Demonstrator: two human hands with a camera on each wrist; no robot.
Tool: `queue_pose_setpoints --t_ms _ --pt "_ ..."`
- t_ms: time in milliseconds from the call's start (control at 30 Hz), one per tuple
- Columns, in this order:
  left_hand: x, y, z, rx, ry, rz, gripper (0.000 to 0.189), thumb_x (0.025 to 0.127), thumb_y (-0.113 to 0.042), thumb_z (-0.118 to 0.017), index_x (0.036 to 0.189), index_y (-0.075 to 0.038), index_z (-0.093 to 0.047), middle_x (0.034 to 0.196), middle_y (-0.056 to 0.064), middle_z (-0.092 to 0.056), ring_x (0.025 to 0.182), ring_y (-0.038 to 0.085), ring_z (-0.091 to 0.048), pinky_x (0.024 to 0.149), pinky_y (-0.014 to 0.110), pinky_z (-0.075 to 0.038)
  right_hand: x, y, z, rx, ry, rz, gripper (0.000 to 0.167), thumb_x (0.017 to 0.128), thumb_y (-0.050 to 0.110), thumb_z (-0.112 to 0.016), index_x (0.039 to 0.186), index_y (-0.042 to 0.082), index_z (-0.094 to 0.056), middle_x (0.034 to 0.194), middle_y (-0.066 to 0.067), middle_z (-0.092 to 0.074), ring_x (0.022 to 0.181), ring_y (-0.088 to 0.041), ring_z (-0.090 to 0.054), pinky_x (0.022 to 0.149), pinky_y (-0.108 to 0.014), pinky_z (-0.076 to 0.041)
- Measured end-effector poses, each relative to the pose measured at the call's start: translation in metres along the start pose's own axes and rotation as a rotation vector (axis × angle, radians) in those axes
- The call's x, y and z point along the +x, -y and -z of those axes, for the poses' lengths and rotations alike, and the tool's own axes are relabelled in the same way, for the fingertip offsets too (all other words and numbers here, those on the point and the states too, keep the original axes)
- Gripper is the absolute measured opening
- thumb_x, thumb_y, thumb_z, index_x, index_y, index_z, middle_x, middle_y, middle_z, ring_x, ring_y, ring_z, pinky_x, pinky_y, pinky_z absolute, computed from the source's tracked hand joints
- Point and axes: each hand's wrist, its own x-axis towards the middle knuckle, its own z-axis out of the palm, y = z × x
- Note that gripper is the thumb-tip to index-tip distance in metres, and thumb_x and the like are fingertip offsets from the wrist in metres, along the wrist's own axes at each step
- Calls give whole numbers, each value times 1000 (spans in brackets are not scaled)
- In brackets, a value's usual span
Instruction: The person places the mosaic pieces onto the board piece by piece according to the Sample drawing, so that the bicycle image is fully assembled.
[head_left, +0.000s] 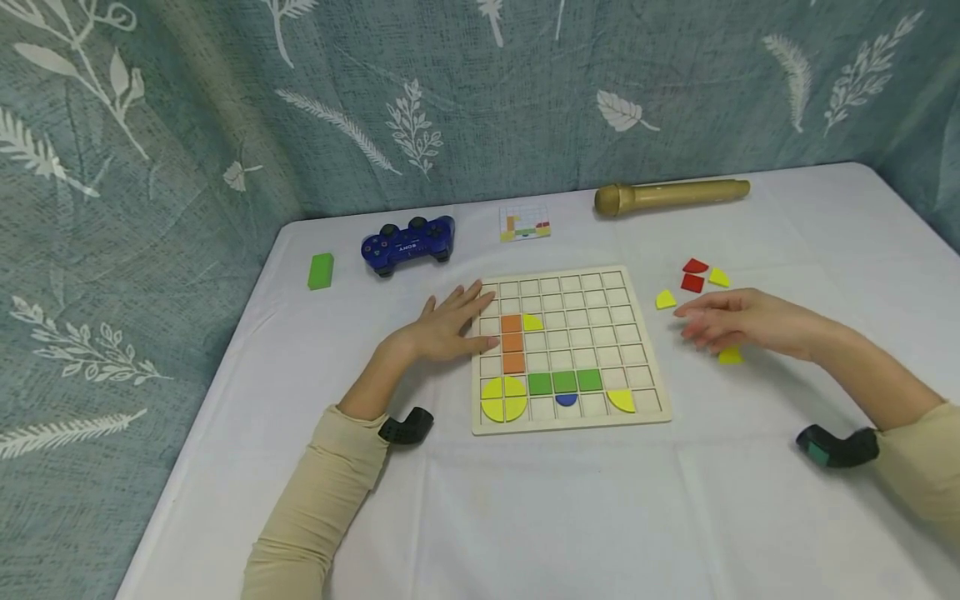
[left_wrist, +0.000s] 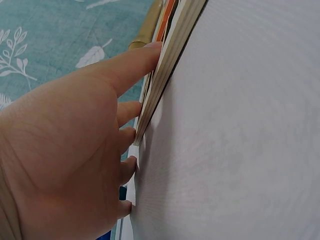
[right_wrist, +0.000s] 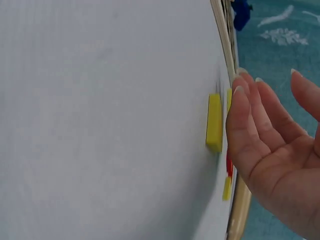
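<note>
My left hand (head_left: 447, 330) rests with spread, fairly straight fingers on the left edge of a wooden grid board (head_left: 581, 337). Its thumb touches the rim beside a column of orange squares (head_left: 512, 342). Also on the board are yellow quarter-circles (head_left: 620, 401), a row of green squares (head_left: 563, 382) and a blue half-circle (head_left: 566, 400). Right of the board, my right hand (head_left: 737, 322) hovers over the table with loosely bent fingers and holds nothing. Near its fingertips lies a yellow quarter-circle (head_left: 665, 299). Another yellow piece (right_wrist: 215, 122) lies below the hand, partly hidden in the head view.
Beyond the right hand lie red pieces (head_left: 692, 283) and a yellow piece (head_left: 719, 277). At the back are a blue game controller (head_left: 408, 245), a pattern card (head_left: 525, 223) and a gold microphone (head_left: 672, 197). A green block (head_left: 321, 272) sits at far left.
</note>
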Motion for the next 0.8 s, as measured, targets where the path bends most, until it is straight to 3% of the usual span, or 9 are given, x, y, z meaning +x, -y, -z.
queue_pose_setpoints --t_ms 233,567,800 --pt "0 1 -1 -1 1 -6 79 95 -51 -50 155 -18 -10 159 3 3 144 25 7 109 54 12 -3 -14 13 -94 -104 13 56 99 35 -52 138 -3 -42 126 -20 -57 99 -13 -61 82 -24 -51" --pt "1 1 0 -7 -7 -10 79 95 -51 -50 155 -18 -10 159 3 4 144 25 7 109 53 12 -15 -18 17 -197 -98 -5 54 97 35 -55 137 1 -45 123 -14 -59 95 -15 -61 79 -26 -50" --pt "0 1 0 -16 -4 -11 79 95 -51 -50 155 -18 -10 159 4 4 144 26 7 109 53 12 -19 -21 12 -263 -115 50 49 89 12 -68 132 -1 -51 113 -12 -64 94 -13 -60 79 -22 -50"
